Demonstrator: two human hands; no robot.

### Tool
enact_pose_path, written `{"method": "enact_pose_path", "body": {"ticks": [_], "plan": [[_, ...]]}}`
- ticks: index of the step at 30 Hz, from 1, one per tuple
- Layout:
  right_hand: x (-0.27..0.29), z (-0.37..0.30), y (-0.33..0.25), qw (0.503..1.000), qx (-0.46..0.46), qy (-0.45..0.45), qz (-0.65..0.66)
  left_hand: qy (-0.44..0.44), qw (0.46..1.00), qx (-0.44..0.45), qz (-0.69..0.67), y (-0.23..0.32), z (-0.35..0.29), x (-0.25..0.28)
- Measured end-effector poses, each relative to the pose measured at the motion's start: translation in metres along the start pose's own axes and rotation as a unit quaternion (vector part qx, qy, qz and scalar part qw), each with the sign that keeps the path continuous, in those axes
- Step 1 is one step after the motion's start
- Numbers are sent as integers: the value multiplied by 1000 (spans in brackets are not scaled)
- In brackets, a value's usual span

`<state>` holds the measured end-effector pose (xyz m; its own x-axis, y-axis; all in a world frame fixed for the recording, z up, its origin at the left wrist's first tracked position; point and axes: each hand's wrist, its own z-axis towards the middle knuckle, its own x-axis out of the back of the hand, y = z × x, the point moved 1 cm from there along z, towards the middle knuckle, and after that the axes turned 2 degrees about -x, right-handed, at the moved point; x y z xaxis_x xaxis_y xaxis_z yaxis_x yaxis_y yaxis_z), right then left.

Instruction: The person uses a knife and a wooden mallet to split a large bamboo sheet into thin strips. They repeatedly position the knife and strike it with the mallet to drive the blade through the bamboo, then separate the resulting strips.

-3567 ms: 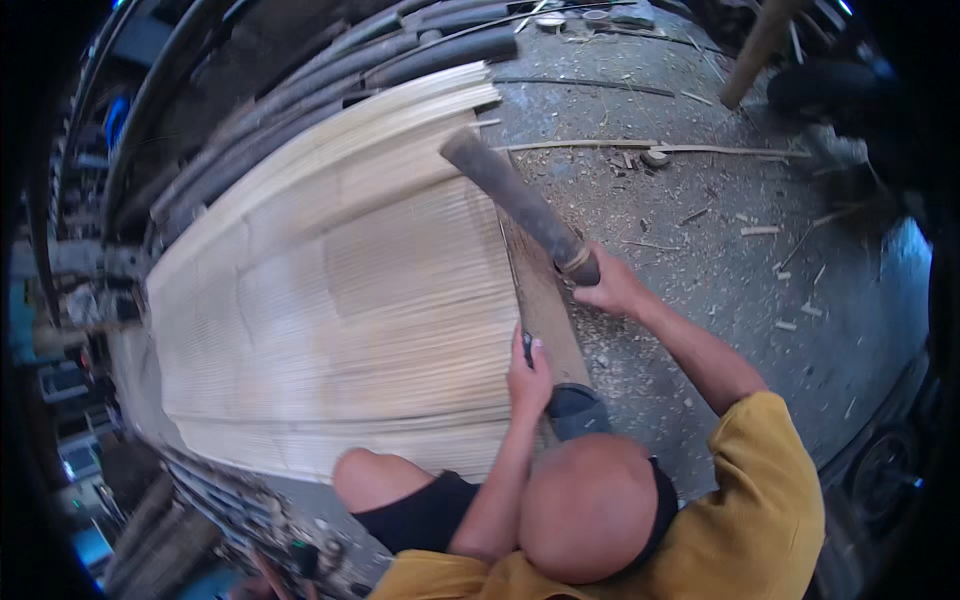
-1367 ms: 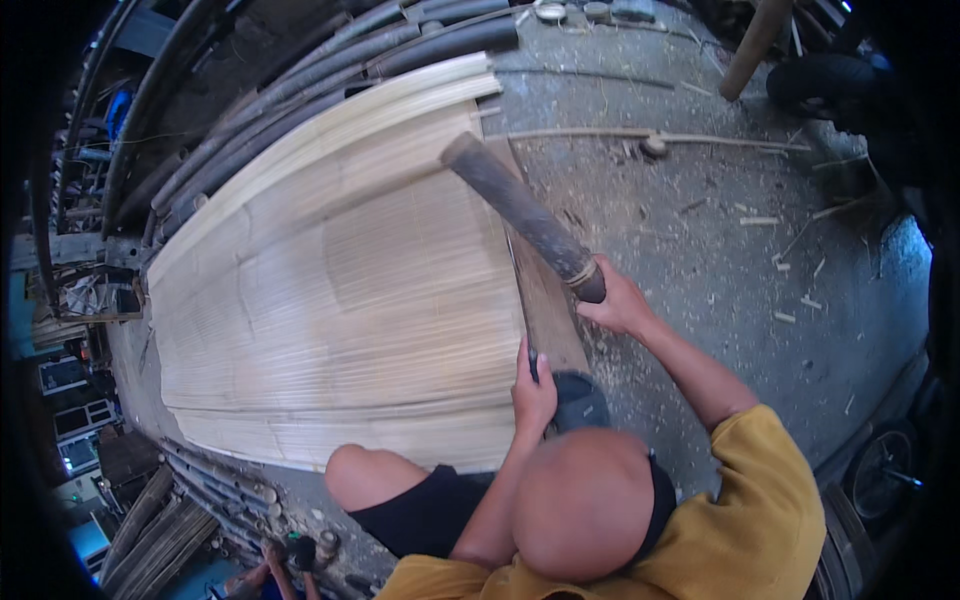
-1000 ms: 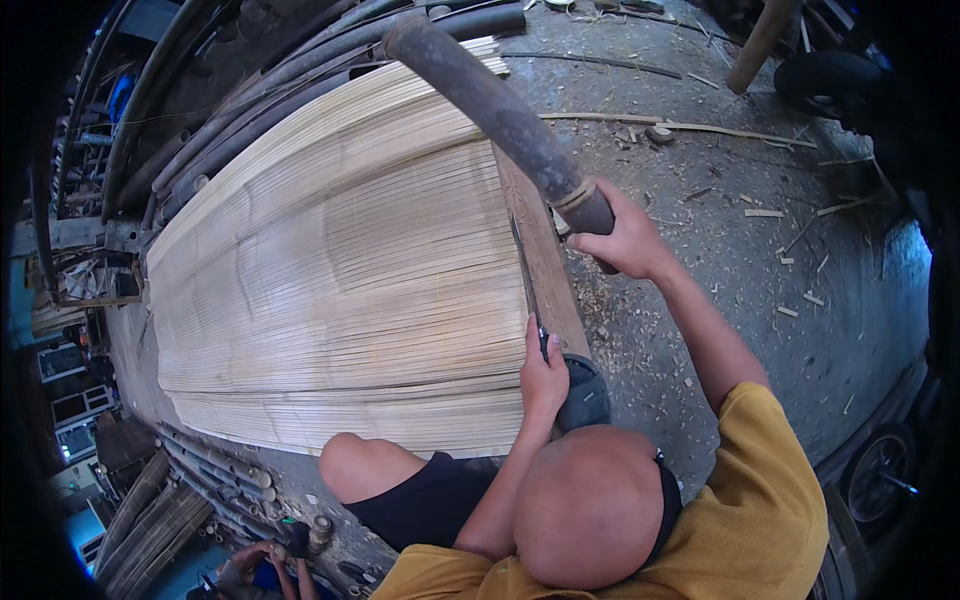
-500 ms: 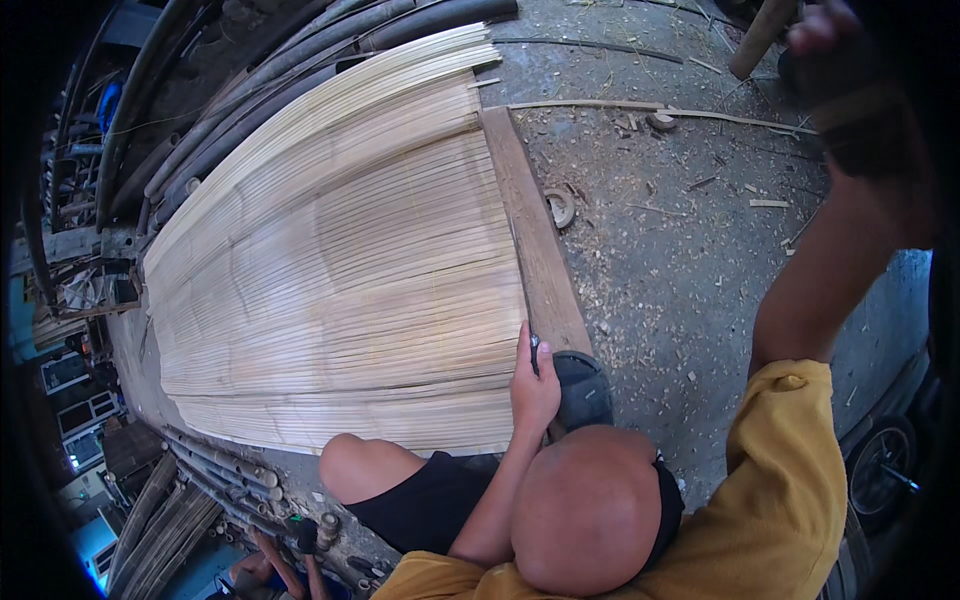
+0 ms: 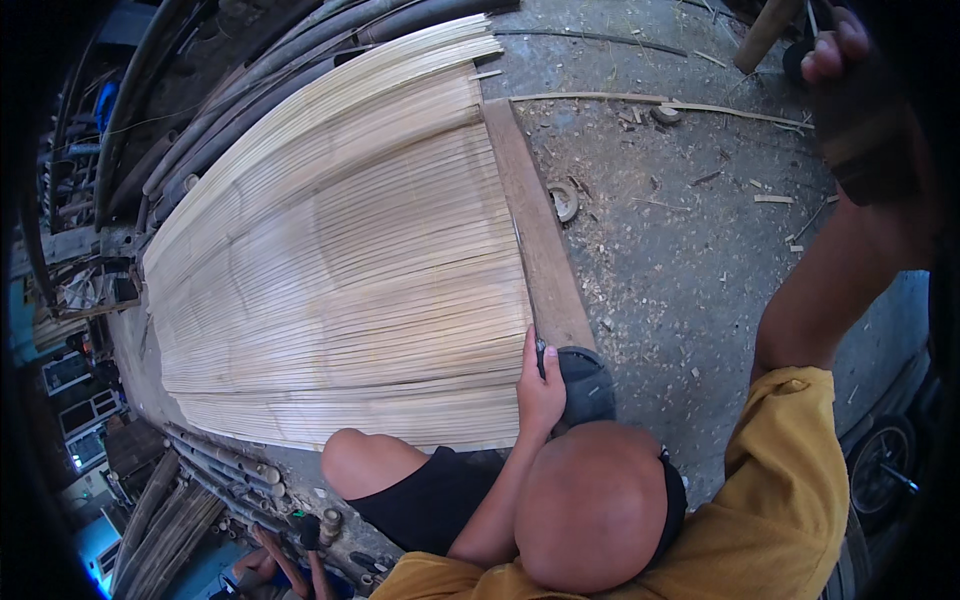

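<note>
A broad sheet of pale split-bamboo slats (image 5: 340, 260) lies in front of me, its right ends over a wooden plank (image 5: 540, 240). My left hand (image 5: 541, 390) is closed round the dark handle of a knife-like tool (image 5: 541, 350). Its long thin blade runs away from me along the slat ends, against the plank. My right hand (image 5: 842, 55) is raised at the far upper right, fingers curled. Shadow and the dark rim hide most of it, and what it grips cannot be made out. My bent knees are near the lower edge.
A dark round tub-like thing (image 5: 585, 385) stands beside my left hand. Wood chips, a tape-like ring (image 5: 563, 202) and thin strips (image 5: 740, 113) lie on the concrete. Dark poles (image 5: 300, 50) are stacked beyond the sheet. Another person's arms (image 5: 290, 565) show at lower left; a wheel (image 5: 885, 470) stands at right.
My right hand has shifted slightly outward and down at the upper right, its fingers now showing more clearly. The left hand stays on the handle, with the blade along the slat ends.
</note>
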<state>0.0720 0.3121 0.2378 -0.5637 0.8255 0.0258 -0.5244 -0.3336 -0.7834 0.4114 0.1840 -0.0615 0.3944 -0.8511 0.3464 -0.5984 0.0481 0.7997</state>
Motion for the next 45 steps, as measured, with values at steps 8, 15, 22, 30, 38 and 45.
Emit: {"method": "enact_pose_path", "body": {"ticks": [8, 15, 22, 30, 38, 45], "plan": [[-63, -293, 178, 783, -452, -189, -383, 6, 1000, 11, 23, -8, 2, -14], [-80, -189, 151, 838, -484, -111, -226, 22, 998, -41, 34, -12, 2, -6], [-56, -103, 83, 943, -307, 43, -120, 34, 998, -18, 51, -14, -12, -3], [-78, -297, 168, 853, -458, -78, -238, 18, 998, 44, 29, -13, -17, -16], [-95, -219, 155, 871, -469, -63, -133, 23, 999, 29, 24, -26, -12, -4], [-30, -296, 177, 807, -510, -14, -298, -95, 971, 140, -172, 57, -29, 55]]}}
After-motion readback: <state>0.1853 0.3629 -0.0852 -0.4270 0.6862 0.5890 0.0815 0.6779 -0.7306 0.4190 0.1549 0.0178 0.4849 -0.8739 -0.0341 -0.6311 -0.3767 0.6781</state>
